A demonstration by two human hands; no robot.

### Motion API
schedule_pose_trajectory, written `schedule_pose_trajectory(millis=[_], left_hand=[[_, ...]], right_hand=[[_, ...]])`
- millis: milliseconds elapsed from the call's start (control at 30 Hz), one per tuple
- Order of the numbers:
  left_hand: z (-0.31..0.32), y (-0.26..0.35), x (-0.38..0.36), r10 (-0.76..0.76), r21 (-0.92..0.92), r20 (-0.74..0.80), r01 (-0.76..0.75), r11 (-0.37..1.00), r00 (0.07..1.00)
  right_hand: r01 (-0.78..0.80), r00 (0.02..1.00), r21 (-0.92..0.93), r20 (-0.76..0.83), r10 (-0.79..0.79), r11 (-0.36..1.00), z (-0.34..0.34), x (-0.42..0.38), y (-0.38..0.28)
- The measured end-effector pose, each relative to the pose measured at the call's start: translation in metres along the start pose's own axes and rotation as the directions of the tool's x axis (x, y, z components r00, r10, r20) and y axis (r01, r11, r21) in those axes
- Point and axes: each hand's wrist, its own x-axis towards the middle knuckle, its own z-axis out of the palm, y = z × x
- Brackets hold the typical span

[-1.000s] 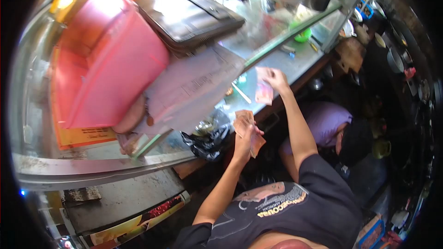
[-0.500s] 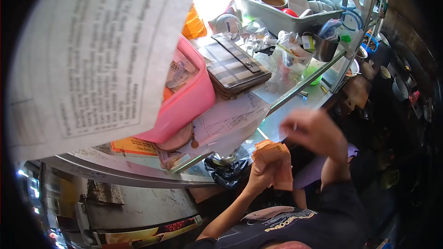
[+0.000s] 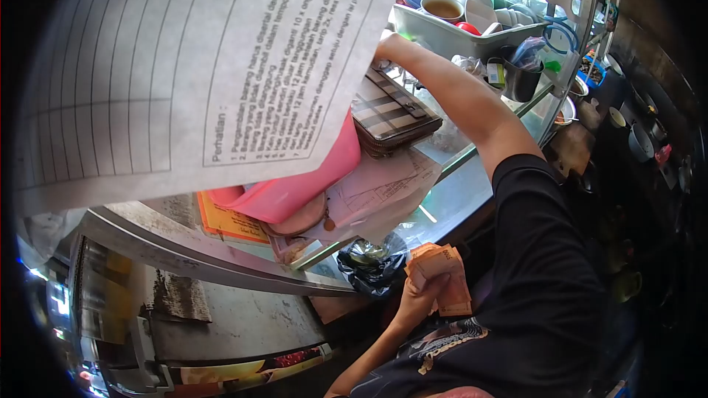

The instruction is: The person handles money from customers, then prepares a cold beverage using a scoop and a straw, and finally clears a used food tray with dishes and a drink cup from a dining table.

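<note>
My left hand [image 3: 422, 296] is closed on a bundle of folded orange banknotes [image 3: 448, 276], low in front of my shirt. My right arm stretches forward over the glass counter. Of my right hand [image 3: 389, 46] only the back part shows; its fingers are hidden behind the large printed paper [image 3: 280, 66] that hangs close to the camera. Beneath that arm lies a plaid wallet [image 3: 394, 112] with a zip. The pink container [image 3: 310, 180] stands beside the wallet, partly covered by the paper.
A grey tub [image 3: 472, 40] of dishes stands at the back, with a metal cup [image 3: 522, 77] in front. A black plastic bag [image 3: 369, 265] sits near the counter's edge. An orange card [image 3: 228, 220] lies at the left. Pans [image 3: 640, 141] are at the far right.
My right hand has moved from beside the banknotes forward and left, behind the hanging paper. The paper has shifted right and now covers more of the pink container. My left hand still holds the banknotes.
</note>
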Motion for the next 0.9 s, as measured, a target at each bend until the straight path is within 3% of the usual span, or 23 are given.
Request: schedule_pose_trajectory(millis=[100,400,433,500,533,633,700,800,900], left_hand=[[0.002,0.006,-0.003,0.038,0.045,-0.005,-0.037,0.998,0.999],[-0.003,-0.003,-0.003,-0.041,-0.058,-0.041,0.038,0.998,0.998],[-0.004,-0.006,-0.003,-0.052,-0.071,-0.036,0.050,0.996,0.998],[-0.008,-0.010,-0.003,-0.073,-0.095,-0.030,0.070,0.993,0.997],[-0.008,-0.009,-0.003,-0.072,-0.098,-0.030,0.068,0.993,0.997],[-0.007,-0.009,-0.006,-0.056,-0.079,-0.038,0.052,0.995,0.998],[-0.007,-0.009,-0.006,-0.022,-0.023,-0.043,0.021,1.000,0.999],[-0.009,-0.016,-0.006,-0.046,-0.088,-0.041,0.042,0.995,0.998],[-0.005,-0.007,-0.009,0.001,-0.009,-0.084,-0.002,1.000,0.996]], right_hand=[[-0.090,0.993,0.022,0.078,0.088,0.996,0.003,0.001,-0.003],[-0.181,0.969,-0.014,0.168,0.180,0.983,-0.012,-0.005,-0.011],[-0.196,0.959,-0.042,0.199,0.201,0.980,-0.017,-0.006,-0.015],[-0.106,0.864,-0.271,0.452,0.224,0.957,-0.048,-0.013,-0.035],[-0.173,0.895,-0.219,0.372,0.246,0.960,-0.044,-0.015,-0.035],[-0.239,0.886,-0.261,0.335,0.320,0.935,-0.076,-0.019,-0.064],[-0.251,0.911,-0.256,0.263,0.317,0.933,-0.048,-0.006,-0.045],[-0.094,0.991,-0.297,0.060,0.117,0.950,0.042,0.028,0.021],[-0.076,0.996,-0.305,0.022,0.087,0.949,0.052,0.033,0.029]])
